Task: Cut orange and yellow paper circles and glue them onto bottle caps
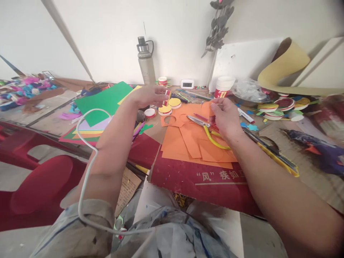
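Note:
My left hand (152, 96) is closed on a small cut paper-cup piece (167, 96) with red, white and yellow on it, held on edge above the table. Just below it lie two similar pieces with yellow tops (174, 103). My right hand (225, 116) pinches a rounded piece of orange paper (206, 109) between thumb and fingers. Yellow-handled scissors (202, 123) lie on the sheets of orange paper (180, 143) beside this hand, blades pointing up-left. One orange scrap (170, 120) has a round hole.
Green card (103, 102) and other coloured sheets lie at left. A bottle (146, 62), small digital clock (187, 84) and stacked paper cups (224, 87) stand behind. A yellow box cutter (282, 161) and more cup pieces (285, 104) are at right. A white cable (87, 172) crosses my left arm.

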Motion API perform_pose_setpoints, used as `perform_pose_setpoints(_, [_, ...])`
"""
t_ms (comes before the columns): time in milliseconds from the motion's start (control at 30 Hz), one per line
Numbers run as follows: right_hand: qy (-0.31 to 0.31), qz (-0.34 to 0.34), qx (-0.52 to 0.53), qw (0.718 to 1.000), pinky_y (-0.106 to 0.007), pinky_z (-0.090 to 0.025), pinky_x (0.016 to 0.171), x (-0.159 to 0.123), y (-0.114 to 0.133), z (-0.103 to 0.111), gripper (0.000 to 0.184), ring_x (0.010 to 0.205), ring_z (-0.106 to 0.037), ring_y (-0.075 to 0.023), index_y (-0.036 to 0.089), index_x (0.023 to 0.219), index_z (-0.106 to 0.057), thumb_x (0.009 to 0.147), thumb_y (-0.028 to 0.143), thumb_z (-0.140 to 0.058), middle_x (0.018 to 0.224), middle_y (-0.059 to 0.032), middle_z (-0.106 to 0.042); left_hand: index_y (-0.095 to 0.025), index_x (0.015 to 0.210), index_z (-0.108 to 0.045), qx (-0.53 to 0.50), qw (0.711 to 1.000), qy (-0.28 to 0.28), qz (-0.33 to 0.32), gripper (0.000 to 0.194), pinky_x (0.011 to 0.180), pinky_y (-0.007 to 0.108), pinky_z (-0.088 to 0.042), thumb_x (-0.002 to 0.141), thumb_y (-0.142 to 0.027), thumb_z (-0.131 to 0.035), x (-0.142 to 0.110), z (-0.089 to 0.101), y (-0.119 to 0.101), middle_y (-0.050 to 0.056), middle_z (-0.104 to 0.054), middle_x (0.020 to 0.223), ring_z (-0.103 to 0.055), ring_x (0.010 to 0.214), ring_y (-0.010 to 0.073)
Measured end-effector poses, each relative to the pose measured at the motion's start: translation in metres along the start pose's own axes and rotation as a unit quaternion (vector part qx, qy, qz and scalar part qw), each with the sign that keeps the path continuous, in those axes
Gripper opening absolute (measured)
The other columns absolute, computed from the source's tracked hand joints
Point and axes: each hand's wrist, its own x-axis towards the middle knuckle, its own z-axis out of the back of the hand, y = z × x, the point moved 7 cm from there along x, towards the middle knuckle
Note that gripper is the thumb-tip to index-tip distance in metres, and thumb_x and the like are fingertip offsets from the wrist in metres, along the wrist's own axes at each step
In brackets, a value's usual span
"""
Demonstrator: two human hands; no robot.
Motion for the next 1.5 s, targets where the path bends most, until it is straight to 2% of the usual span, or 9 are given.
perform_pose_setpoints(100, [-0.002,-0.009,0.004,1.000,-0.026,-0.037,0.040,-0.005,0.005,-0.003,0.008,0.040,-0.047,-0.0118,0.025,0.096,-0.063,0.098,0.018,-0.065,0.065,0.0073,-0.055,-0.018,0.119,-0.081,-0.094,0.989,0.115,0.000,0.042,0.102,0.046,-0.065,0.083,-0.033,-0.096,0.004,-0.033,-0.003,0.009,-0.081,0.109,-0.083,0.102,0.0255])
perform_pose_setpoints(267, [-0.008,-0.023,0.006,1.000,-0.025,-0.041,0.040,-0.007,0.009,-0.003,0.013,0.042,-0.047,-0.0096,0.024,0.098,-0.061,0.097,0.011,-0.057,0.076,0.0056,-0.064,-0.018,0.133,-0.077,-0.227,0.957,0.174,-0.038,0.064,0.101,0.049,-0.069,0.082,-0.051,-0.099,0.018,-0.065,-0.003,0.015,-0.084,0.122,-0.084,0.116,0.0340])
perform_pose_setpoints(400, [-0.008,-0.019,0.022,1.000,-0.023,-0.040,0.040,-0.005,0.010,-0.002,0.010,0.041,-0.046,-0.0075,0.024,0.101,-0.058,0.098,0.014,-0.055,0.080,0.0060,-0.066,-0.020,0.134,-0.076,-0.281,0.939,0.198,-0.022,0.068,0.088,0.038,-0.070,0.078,-0.051,-0.102,0.021,-0.086,0.008,0.015,-0.084,0.126,-0.086,0.115,0.0350])
perform_pose_setpoints(533, [-0.007,-0.019,0.023,1.000,-0.023,-0.038,0.040,-0.004,0.008,-0.002,0.006,0.041,-0.048,-0.0076,0.025,0.102,-0.057,0.097,0.020,-0.059,0.080,0.0062,-0.065,-0.020,0.127,-0.074,-0.318,0.934,0.161,-0.001,0.063,0.072,0.026,-0.062,0.082,-0.055,-0.099,0.023,-0.097,0.020,0.014,-0.085,0.124,-0.087,0.107,0.0303])
perform_pose_setpoints(700, [0.015,-0.007,0.012,1.000,-0.024,-0.040,0.043,-0.008,0.008,-0.005,0.021,0.044,-0.052,-0.0114,0.024,0.113,-0.066,0.093,0.025,-0.060,0.069,0.0069,-0.060,-0.018,0.116,-0.072,-0.352,0.928,0.117,0.035,0.053,0.068,0.024,-0.057,0.093,-0.065,-0.086,0.022,-0.113,0.029,0.013,-0.085,0.115,-0.087,0.098,0.0244])
perform_pose_setpoints(900, [0.024,0.018,-0.054,0.998,-0.028,-0.043,0.053,-0.006,0.005,-0.002,0.025,0.055,-0.058,-0.0135,0.021,0.102,-0.078,0.092,0.037,-0.062,0.081,-0.0002,-0.069,-0.025,0.127,-0.076,-0.315,0.942,0.103,-0.046,0.071,0.068,0.023,-0.054,0.069,-0.055,-0.106,0.014,-0.121,0.020,0.003,-0.080,0.107,-0.080,0.087,0.0156])
perform_pose_setpoints(1133, [0.111,0.069,-0.053,0.990,-0.032,-0.048,0.065,-0.015,0.015,-0.017,0.053,0.075,-0.063,-0.0185,0.022,0.100,-0.075,0.089,0.074,-0.070,0.095,-0.0049,-0.075,-0.023,0.130,-0.079,-0.190,0.969,0.075,-0.141,0.076,0.085,0.029,-0.058,0.062,-0.043,-0.107,0.009,-0.129,0.006,0.010,-0.077,0.138,-0.072,0.096,0.0163])
perform_pose_setpoints(1333, [0.126,0.067,-0.069,0.987,-0.031,-0.045,0.069,-0.018,0.016,-0.022,0.047,0.076,-0.056,-0.0171,0.020,0.096,-0.075,0.083,0.065,-0.075,0.082,-0.0014,-0.068,-0.022,0.136,-0.079,-0.075,0.979,0.045,-0.182,0.081,0.093,0.033,-0.058,0.063,-0.045,-0.105,0.004,-0.130,-0.001,0.013,-0.076,0.142,-0.072,0.110,0.0232])
perform_pose_setpoints(1500, [0.116,0.045,-0.069,0.990,-0.029,-0.045,0.068,-0.017,0.017,-0.020,0.031,0.074,-0.055,-0.0164,0.020,0.096,-0.075,0.086,0.049,-0.072,0.076,0.0014,-0.064,-0.021,0.133,-0.080,-0.084,0.978,0.056,-0.182,0.071,0.096,0.034,-0.058,0.074,-0.058,-0.098,0.002,-0.130,-0.002,0.013,-0.078,0.140,-0.073,0.105,0.0211])
